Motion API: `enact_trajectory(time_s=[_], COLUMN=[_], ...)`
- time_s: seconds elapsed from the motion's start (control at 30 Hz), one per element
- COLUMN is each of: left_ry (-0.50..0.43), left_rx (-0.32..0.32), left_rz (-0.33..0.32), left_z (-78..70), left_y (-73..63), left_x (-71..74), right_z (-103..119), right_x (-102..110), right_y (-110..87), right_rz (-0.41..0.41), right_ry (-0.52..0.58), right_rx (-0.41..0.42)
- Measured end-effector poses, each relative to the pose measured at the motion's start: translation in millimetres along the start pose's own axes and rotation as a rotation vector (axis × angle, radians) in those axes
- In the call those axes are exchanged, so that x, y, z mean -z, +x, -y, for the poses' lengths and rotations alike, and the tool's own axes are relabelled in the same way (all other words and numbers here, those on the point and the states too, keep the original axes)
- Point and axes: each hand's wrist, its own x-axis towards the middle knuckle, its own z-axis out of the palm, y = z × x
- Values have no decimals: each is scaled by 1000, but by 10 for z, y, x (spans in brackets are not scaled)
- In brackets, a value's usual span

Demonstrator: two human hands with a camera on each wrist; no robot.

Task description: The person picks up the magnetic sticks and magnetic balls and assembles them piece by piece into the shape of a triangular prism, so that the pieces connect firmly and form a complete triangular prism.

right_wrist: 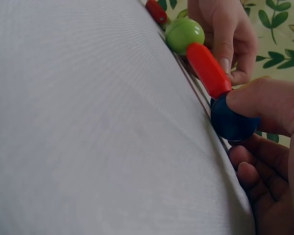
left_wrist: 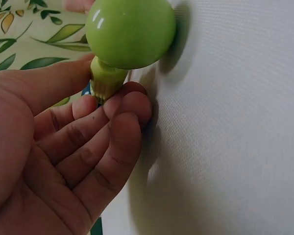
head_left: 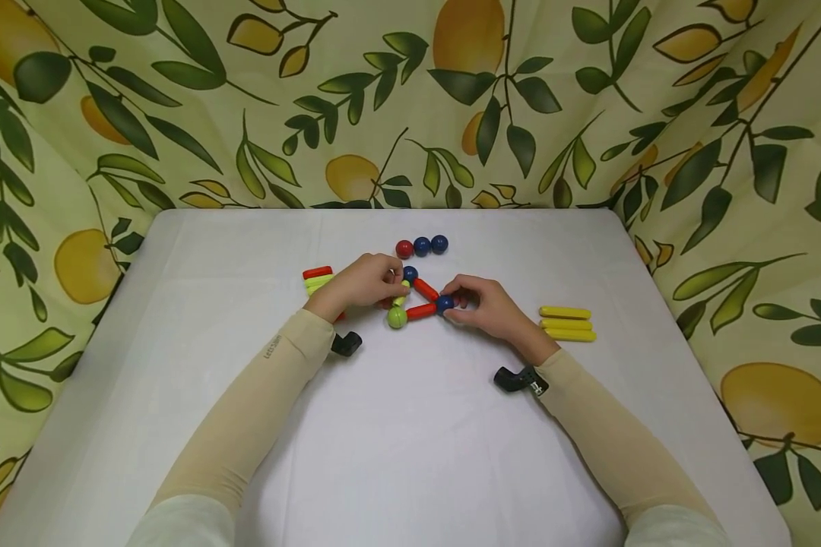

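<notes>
Had the left hand (head_left: pixel 362 281) closed in a pinch, thumb against fingers, on a yellow-green rod (left_wrist: pixel 105 81), right beside a light green ball (head_left: pixel 397 317). Had the right hand (head_left: pixel 487 305) clamped on a dark blue ball (right_wrist: pixel 232 122), thumb on one side and fingers on the other. Found these pieces joined into a small triangle near the middle of the table (head_left: pixel 397 441), with a lower red rod (head_left: pixel 422 311) between the light green and dark blue balls, and an upper red rod (head_left: pixel 426 289) leading to a far blue ball (head_left: pixel 410 273). Could not tell, behind the left fingers, whether the yellow-green rod met the far blue ball.

Judged the step in hand to be seating that rod. Called for a firm hold on the dark blue ball as an anchor, a light push along the rod's own length, and fingertips clear of its ends. Probably risked, with any sideways twist, working the lower red rod loose.

Noticed farther out a loose red ball (head_left: pixel 404 248) in a row with two blue balls (head_left: pixel 431 244). Saw more rods (head_left: pixel 318 272) partly hidden left of the left hand, and three yellow rods (head_left: pixel 566 324) off to the right.
</notes>
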Motion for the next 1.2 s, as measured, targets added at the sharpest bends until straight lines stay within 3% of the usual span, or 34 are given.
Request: enact_trajectory(time_s=[0.57,0.73,0.87,1.0,1.2], left_ry=[10,52,101,112,123], left_rx=[2,11,13,15,67], left_rz=[-4,-15,-74,-150,-307], left_z=[-13,-1,-7,31,295], left_y=[-26,-112,-294,-536,-841], left_x=[-48,-33,125,407,735], right_z=[15,12,25,62,132], right_x=[21,-12,-46,-38,-14], right_y=[2,-1,4,-4,-32], right_rz=[9,14,29,45,68], right_ry=[-4,-1,-1,-32,-53], right_rx=[-7,-39,-59,-74,-71])
